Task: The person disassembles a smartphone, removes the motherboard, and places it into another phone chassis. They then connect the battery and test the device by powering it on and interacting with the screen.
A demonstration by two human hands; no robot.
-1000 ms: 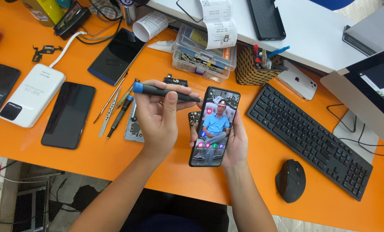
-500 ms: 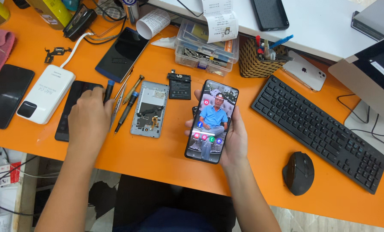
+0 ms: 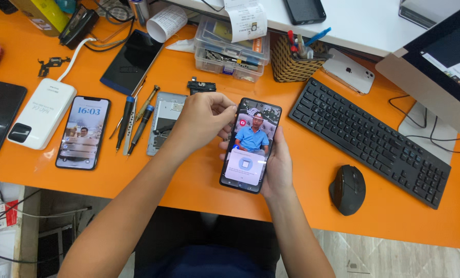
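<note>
Orange desk (image 3: 189, 190) below us; our right hand (image 3: 279, 167) cradles a lit phone (image 3: 250, 145) upright above the desk edge, fingers wrapped behind it; our left hand (image 3: 201, 121) pinches its upper left side; screwdrivers (image 3: 132, 123) and a second lit phone (image 3: 83, 132) lie left; keyboard (image 3: 369, 139) and mouse (image 3: 347, 189) right
</note>
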